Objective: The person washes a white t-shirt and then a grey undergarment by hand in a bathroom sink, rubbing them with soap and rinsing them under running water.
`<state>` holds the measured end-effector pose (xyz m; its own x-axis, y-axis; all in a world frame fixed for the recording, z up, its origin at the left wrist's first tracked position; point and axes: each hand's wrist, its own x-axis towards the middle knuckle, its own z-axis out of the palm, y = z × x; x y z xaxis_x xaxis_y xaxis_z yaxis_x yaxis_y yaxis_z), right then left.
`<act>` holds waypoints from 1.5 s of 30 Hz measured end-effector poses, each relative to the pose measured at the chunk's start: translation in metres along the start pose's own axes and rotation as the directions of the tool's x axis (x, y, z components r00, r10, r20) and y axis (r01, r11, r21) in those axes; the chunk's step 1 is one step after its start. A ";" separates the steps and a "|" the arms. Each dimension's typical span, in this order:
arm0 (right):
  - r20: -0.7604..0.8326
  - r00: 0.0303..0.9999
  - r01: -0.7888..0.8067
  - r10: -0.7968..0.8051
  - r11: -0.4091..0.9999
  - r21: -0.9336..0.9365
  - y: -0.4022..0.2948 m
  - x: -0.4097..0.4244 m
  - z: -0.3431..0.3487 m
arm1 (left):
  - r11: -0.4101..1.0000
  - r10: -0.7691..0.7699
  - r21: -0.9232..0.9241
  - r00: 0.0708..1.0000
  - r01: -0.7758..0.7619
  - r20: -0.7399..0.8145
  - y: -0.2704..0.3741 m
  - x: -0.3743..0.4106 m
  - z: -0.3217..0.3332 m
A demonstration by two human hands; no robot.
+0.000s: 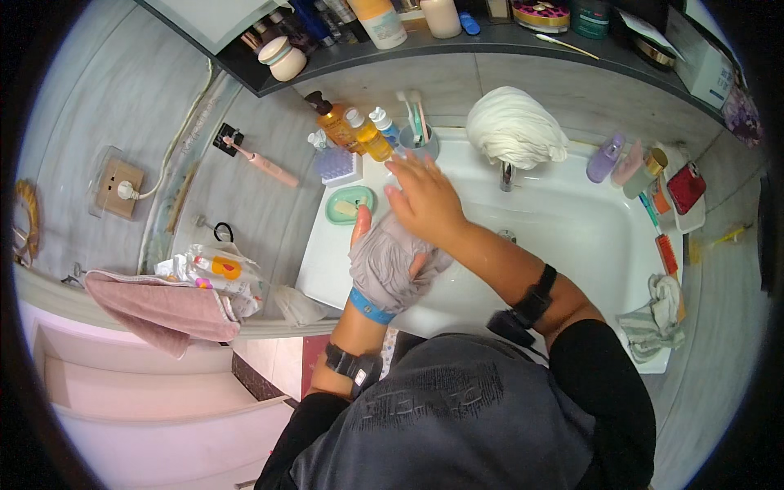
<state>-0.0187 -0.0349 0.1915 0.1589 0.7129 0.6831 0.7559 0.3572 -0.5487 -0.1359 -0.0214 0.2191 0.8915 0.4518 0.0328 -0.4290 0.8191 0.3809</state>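
Note:
My left hand (362, 225) is wrapped in a wet greyish-pink cloth (386, 263) over the left part of the white sink (563, 239). Its thumb or a finger sticks out at the top left, and skin shows at the cloth's right side. Most of that hand is hidden by the cloth. Just above the cloth is my right hand (422, 196), palm down with its fingers stretched and nothing in them. A white bundled cloth (514, 125) is draped over the faucet (507, 177). A green soap dish (350, 206) holding pieces of soap lies left of my hands.
Bottles (369, 136) and a toothbrush cup (419, 144) stand behind my hands. Along the right rim are more bottles (606, 159), a red-bristled brush (666, 254) and a striped cloth (654, 321). A dark shelf (429, 46) crosses above; a pink towel (165, 306) hangs left.

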 end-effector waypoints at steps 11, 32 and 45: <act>0.033 0.996 0.087 -0.086 0.996 -0.010 0.012 -0.003 0.007 | 0.998 0.060 0.035 0.997 -0.058 -0.054 0.000 0.003 0.002; 0.592 0.713 -0.697 0.376 0.469 0.542 0.031 -0.035 -0.028 | 0.999 -0.044 -0.003 0.990 0.045 -0.131 -0.006 -0.013 -0.018; 0.510 0.722 -0.676 0.467 0.320 0.664 0.002 -0.011 -0.070 | 0.924 -0.193 0.173 0.805 0.342 -0.561 0.005 -0.069 -0.107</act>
<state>0.0253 -0.0837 0.2168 0.1440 0.9895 -0.0091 -0.2875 0.0331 -0.9572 -0.2147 -0.0106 0.1198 0.7190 0.4040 -0.5655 -0.0662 0.8498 0.5229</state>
